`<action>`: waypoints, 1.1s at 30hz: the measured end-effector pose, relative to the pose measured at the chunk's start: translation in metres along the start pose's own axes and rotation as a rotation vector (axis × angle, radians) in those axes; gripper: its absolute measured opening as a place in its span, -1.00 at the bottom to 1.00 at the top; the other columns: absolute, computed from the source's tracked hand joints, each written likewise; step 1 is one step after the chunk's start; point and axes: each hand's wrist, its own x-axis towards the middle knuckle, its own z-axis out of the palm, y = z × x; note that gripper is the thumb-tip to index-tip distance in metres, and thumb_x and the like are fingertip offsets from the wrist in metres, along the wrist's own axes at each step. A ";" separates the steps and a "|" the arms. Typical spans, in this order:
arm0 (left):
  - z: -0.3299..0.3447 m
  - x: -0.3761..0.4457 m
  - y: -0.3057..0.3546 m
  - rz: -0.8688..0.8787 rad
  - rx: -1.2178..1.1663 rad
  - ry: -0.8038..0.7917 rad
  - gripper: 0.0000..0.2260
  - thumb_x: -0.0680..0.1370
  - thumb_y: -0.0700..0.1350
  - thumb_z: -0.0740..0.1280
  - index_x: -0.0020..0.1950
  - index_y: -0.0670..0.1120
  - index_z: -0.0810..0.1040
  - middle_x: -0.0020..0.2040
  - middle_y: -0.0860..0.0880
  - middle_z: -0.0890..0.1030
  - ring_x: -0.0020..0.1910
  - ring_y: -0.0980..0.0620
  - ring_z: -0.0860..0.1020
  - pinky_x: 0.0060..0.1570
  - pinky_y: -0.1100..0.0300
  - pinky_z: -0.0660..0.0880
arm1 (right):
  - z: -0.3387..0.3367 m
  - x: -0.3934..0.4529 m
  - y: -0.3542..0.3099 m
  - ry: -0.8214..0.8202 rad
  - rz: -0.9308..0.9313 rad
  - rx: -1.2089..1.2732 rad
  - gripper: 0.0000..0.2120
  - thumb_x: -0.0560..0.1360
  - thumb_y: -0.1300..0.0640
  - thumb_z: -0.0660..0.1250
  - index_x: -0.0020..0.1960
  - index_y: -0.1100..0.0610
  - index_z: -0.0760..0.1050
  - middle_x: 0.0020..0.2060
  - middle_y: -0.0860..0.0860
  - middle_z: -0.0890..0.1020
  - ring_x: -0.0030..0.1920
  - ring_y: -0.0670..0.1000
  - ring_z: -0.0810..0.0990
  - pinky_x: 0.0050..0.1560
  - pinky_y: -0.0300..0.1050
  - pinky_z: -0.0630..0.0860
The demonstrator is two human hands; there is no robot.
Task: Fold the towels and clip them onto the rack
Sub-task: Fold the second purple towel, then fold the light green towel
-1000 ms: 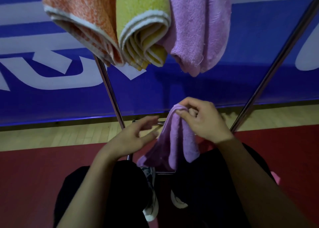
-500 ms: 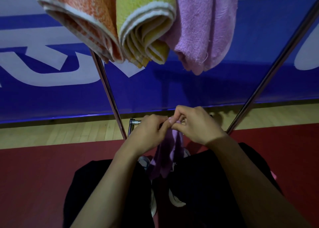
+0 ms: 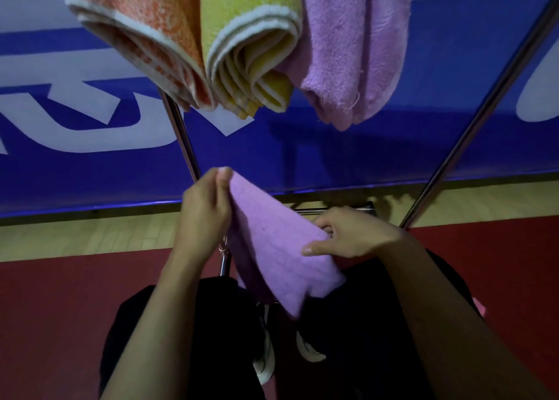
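A small purple towel (image 3: 278, 248) is held up in front of the body, stretched slanting between both hands. Its top corner is pinched by the left hand (image 3: 205, 209), thumb and fingers pressed together on the cloth, raised higher than the other hand. The lower right edge is gripped by the right hand (image 3: 348, 236), thumb laid flat across the front face and the fingers curled round behind the edge. The bottom corner of the towel is left hanging loose down between the knees.

Up top, three folded towels are seen hanging side by side from the rack, their tops cut off by the upper frame edge, so how they're fastened can't be told. An orange towel (image 3: 142, 36) is on the left, a yellow towel (image 3: 251, 42) in the middle touching it, and a second purple towel (image 3: 351, 48) on the right, pressed against the yellow one.

Two slanted metal rack legs are visible: the left leg (image 3: 181, 139) runs down behind the left hand, and the right leg (image 3: 484, 109) comes down to the floor well off to the right. A low crossbar (image 3: 311, 209) is just made out behind the held towel.

Behind everything a blue banner (image 3: 302, 157) with big white lettering is stretched along the wall, above a strip of wood floor (image 3: 90, 236) and then a red floor (image 3: 60, 309). Dark trousers (image 3: 348, 339) and white-trimmed shoes (image 3: 266, 363) are seen at the bottom.
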 end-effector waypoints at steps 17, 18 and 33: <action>-0.036 0.004 -0.038 -0.345 0.082 0.199 -0.53 0.76 -0.02 0.13 -0.26 -0.28 0.28 -0.39 -0.13 0.34 -0.33 -0.11 0.29 -0.34 -0.04 0.18 | -0.009 -0.011 0.025 0.103 0.115 -0.044 -0.66 0.63 -0.14 0.33 -0.14 0.11 0.61 -0.29 -0.04 0.62 -0.22 -0.04 0.55 -0.14 -0.11 0.43; -0.034 0.004 -0.036 -0.330 0.069 0.185 -0.53 0.75 0.00 0.14 -0.26 -0.27 0.28 -0.39 -0.12 0.32 -0.34 -0.09 0.28 -0.36 -0.02 0.19 | -0.009 -0.011 0.022 0.151 0.099 -0.001 -0.67 0.63 -0.11 0.34 -0.21 0.07 0.58 -0.34 -0.06 0.60 -0.28 -0.14 0.52 -0.20 -0.21 0.41; 0.055 -0.021 0.030 -0.049 -0.113 -0.167 -0.73 0.73 0.00 0.24 0.02 -0.01 0.72 -0.20 0.01 0.66 -0.21 0.11 0.58 -0.22 0.25 0.41 | -0.002 0.009 -0.034 0.404 0.055 0.933 -0.88 0.64 0.12 0.37 0.16 0.02 0.49 -0.08 0.16 0.74 -0.17 -0.02 0.66 -0.07 -0.01 0.66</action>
